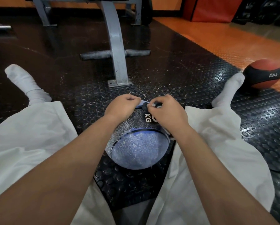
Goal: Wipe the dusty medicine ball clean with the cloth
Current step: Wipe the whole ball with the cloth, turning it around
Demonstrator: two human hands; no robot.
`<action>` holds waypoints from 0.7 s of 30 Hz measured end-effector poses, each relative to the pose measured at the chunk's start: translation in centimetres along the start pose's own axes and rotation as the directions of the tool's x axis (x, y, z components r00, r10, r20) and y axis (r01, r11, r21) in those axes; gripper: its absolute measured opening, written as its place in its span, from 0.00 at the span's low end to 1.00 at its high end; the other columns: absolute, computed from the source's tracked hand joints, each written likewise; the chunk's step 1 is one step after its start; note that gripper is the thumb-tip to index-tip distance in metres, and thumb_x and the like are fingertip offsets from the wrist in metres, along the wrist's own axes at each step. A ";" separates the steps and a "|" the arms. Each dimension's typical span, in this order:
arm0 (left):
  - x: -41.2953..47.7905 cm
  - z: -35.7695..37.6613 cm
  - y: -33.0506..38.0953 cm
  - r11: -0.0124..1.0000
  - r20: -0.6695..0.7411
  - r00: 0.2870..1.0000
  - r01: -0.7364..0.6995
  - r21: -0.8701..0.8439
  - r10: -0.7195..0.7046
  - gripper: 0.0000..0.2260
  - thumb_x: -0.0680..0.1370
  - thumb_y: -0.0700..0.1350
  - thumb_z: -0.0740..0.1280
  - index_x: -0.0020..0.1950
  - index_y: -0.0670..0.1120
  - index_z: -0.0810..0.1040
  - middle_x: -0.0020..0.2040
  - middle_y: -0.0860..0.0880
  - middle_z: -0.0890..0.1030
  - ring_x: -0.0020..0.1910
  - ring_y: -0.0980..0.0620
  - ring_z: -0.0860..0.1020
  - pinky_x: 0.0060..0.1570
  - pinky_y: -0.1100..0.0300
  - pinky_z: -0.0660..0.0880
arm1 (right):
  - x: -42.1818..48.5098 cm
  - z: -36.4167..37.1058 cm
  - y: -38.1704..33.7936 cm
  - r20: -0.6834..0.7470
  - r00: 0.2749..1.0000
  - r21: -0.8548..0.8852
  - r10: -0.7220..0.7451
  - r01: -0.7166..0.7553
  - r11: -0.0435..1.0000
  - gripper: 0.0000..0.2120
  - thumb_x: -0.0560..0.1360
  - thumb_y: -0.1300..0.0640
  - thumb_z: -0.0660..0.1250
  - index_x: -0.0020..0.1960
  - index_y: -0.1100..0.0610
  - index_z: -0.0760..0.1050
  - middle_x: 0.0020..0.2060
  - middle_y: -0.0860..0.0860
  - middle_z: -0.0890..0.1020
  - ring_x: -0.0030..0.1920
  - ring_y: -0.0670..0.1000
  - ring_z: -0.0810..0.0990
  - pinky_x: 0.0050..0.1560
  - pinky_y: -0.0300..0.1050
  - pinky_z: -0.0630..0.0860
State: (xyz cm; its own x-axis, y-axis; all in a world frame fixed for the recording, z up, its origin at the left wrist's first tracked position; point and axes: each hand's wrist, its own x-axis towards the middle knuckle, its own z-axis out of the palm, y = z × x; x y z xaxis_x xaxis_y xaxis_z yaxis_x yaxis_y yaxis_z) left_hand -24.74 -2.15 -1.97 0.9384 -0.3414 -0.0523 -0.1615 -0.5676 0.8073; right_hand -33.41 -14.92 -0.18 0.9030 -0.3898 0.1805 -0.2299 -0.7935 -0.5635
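I sat on the rubber floor (176,75) with my legs spread so that the medicine ball (139,148) could rest between my thighs, where I judged it could not roll off sideways. It stood on the floor just in front of me. Its blue panel, speckled with pale dust, was turned up toward me, and the black band with the KG lettering lay beyond it.

My left hand (122,105) and right hand (166,111) were both at the far top of the ball, fingers curled in. Each pinched an end of the cloth (144,105), a small greyish piece bunched between them against the ball's upper edge. I think I held it in both hands to gather it into a usable pad before rubbing. How it was folded under my fingers I could not tell.

From the dust on the near panel, most of the wiping was not yet done. A red and black ball (264,75) lay well apart by my right foot, and a grey bench frame (115,46) stood beyond.
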 end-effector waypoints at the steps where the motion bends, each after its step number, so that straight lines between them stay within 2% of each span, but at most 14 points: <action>1: 0.1 0.0 0.0 1.000 -0.001 1.000 0.000 -0.006 0.000 0.07 0.79 0.55 0.63 0.46 0.58 0.79 0.45 0.61 0.78 0.47 0.58 0.76 0.51 0.57 0.72 | 0.1 0.1 -0.2 -0.003 1.000 -0.022 -0.006 0.006 1.000 0.08 0.76 0.48 0.65 0.51 0.46 0.81 0.48 0.48 0.73 0.50 0.53 0.78 0.46 0.45 0.73; 5: 0.7 -0.5 -0.4 0.992 0.022 1.000 0.018 -0.124 -0.016 0.07 0.77 0.52 0.67 0.44 0.53 0.83 0.45 0.55 0.83 0.49 0.51 0.81 0.57 0.50 0.77 | -2.6 0.9 -1.9 -0.010 0.983 -0.044 -0.184 0.183 0.982 0.06 0.75 0.49 0.66 0.49 0.46 0.81 0.45 0.48 0.72 0.45 0.52 0.76 0.40 0.44 0.71; 7: 0.7 -0.8 -0.7 0.990 0.039 0.999 0.005 -0.142 0.001 0.06 0.77 0.50 0.68 0.48 0.50 0.84 0.49 0.54 0.83 0.53 0.51 0.80 0.60 0.53 0.75 | -4.6 1.6 -2.5 0.006 0.951 -0.064 -0.310 0.310 0.949 0.05 0.74 0.51 0.68 0.47 0.46 0.82 0.45 0.48 0.73 0.45 0.52 0.76 0.39 0.44 0.72; 9: 0.6 -1.1 -1.1 0.989 0.053 0.998 -0.014 -0.148 0.022 0.08 0.78 0.50 0.68 0.51 0.49 0.84 0.52 0.53 0.83 0.55 0.52 0.79 0.59 0.56 0.73 | -5.9 1.8 -2.5 0.000 0.926 -0.074 -0.377 0.376 0.924 0.04 0.73 0.52 0.69 0.46 0.48 0.82 0.44 0.50 0.75 0.44 0.54 0.77 0.37 0.45 0.74; 11: 0.4 -1.3 -1.6 0.984 0.059 0.998 -0.028 -0.174 0.039 0.06 0.78 0.50 0.68 0.50 0.51 0.84 0.52 0.56 0.83 0.55 0.55 0.79 0.58 0.60 0.72 | -6.2 1.7 -2.1 -0.024 0.938 -0.051 -0.345 0.344 0.938 0.04 0.72 0.51 0.70 0.46 0.47 0.82 0.44 0.49 0.76 0.43 0.53 0.78 0.38 0.43 0.74; 15: -0.3 -1.9 -2.5 0.978 0.030 0.999 -0.034 -0.208 0.041 0.04 0.78 0.51 0.68 0.47 0.55 0.83 0.51 0.60 0.82 0.52 0.59 0.79 0.50 0.65 0.72 | -3.2 1.0 -1.6 -0.058 0.993 -0.048 -0.105 0.102 0.994 0.08 0.76 0.48 0.65 0.50 0.46 0.81 0.49 0.50 0.75 0.47 0.55 0.79 0.46 0.46 0.75; 17: -0.7 -2.2 -2.9 0.976 0.011 1.000 -0.026 -0.217 0.029 0.04 0.78 0.52 0.68 0.48 0.55 0.82 0.49 0.60 0.82 0.50 0.59 0.79 0.48 0.65 0.72 | -1.6 0.8 -2.0 -0.037 0.999 -0.035 -0.036 0.034 0.999 0.09 0.76 0.49 0.63 0.52 0.46 0.81 0.51 0.51 0.75 0.50 0.57 0.79 0.47 0.46 0.73; 21: -0.6 -2.8 -3.6 0.969 -0.040 0.999 0.002 -0.247 -0.012 0.05 0.77 0.51 0.69 0.47 0.53 0.84 0.48 0.58 0.83 0.51 0.55 0.80 0.55 0.57 0.75 | -2.1 1.7 -3.2 -0.030 0.994 -0.083 -0.104 0.101 0.991 0.11 0.77 0.50 0.63 0.57 0.47 0.79 0.52 0.53 0.74 0.50 0.58 0.78 0.46 0.45 0.71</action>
State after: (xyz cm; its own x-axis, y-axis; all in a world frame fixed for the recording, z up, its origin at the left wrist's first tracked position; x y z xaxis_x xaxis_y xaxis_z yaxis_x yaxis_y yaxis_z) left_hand -23.90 2.17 -3.24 0.9518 -0.3043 -0.0387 -0.0793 -0.3657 0.9273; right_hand -34.00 -10.77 -0.18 0.9107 -0.3192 0.2620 -0.1671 -0.8650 -0.4731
